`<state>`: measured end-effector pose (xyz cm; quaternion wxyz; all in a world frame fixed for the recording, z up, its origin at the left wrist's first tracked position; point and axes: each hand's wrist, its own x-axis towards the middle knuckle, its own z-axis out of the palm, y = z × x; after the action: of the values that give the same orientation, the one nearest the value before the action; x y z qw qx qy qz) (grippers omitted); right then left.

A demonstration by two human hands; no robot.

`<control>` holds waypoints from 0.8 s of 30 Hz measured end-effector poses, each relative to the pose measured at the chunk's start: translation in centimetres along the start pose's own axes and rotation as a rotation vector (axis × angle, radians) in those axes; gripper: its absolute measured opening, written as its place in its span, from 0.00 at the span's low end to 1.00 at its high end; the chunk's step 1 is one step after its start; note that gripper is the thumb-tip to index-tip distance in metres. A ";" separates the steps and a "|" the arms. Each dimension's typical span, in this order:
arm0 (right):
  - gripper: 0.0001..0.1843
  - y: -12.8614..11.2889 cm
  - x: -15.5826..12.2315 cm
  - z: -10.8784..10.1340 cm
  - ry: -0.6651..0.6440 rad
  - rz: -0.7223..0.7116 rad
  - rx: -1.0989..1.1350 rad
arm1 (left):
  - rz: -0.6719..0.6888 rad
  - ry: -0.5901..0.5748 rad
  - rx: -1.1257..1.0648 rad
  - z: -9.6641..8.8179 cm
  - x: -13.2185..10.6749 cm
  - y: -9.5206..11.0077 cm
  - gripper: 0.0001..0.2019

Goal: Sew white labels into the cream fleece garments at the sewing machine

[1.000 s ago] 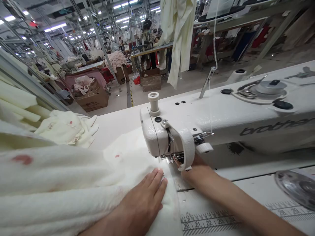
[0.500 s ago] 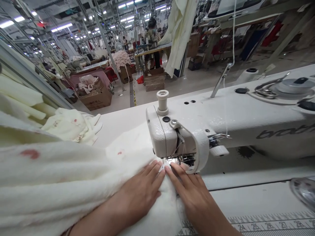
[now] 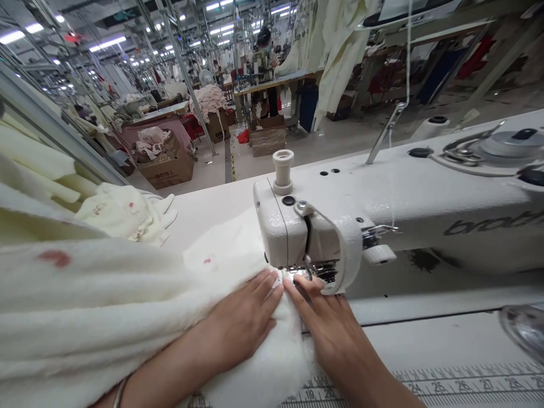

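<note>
A cream fleece fabric [image 3: 140, 300] with small red marks spreads across the left and runs under the head of a white sewing machine [image 3: 280, 226]. My left hand [image 3: 242, 320] lies flat on it, fingers stretched toward the lit needle area. Just right of it, my right hand [image 3: 331, 323] rests with extended fingers at the fabric's edge, its index fingertip close to the left hand's. The presser foot and needle are partly hidden behind the fingers and the machine head.
A printed ruler [image 3: 463, 385] runs along the table's front edge. More cream pieces [image 3: 127, 212] lie at the back left. A thread guide [image 3: 385, 136] rises from the machine. Beyond stand cardboard boxes [image 3: 165, 170], hanging cream cloth [image 3: 340, 62] and a person at another machine.
The fabric's near edge between my hands has shifted slightly toward the machine, showing more ruler numbers. Both hands keep nearly the same place. The hanging cloth in the background has swung right.
</note>
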<state>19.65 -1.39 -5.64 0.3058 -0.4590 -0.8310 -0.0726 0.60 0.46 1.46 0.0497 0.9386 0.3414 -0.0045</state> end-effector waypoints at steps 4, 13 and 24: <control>0.26 0.4 0.2 -0.7 -0.036 -0.042 0.007 | 0.009 0.031 -0.009 0.5 -0.2 -0.3 0.19; 0.28 0.5 -0.6 0.1 -0.035 -0.037 -0.044 | -0.054 -0.065 -0.090 -0.4 0.7 -0.8 0.13; 0.31 -0.7 -0.6 -1.7 -0.068 0.033 0.054 | -0.136 -0.060 -0.113 -0.2 1.1 -1.9 0.15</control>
<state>20.07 -2.90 -4.52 0.2908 -0.4664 -0.8349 -0.0292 0.21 2.67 1.45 0.1125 0.9084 0.4022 -0.0167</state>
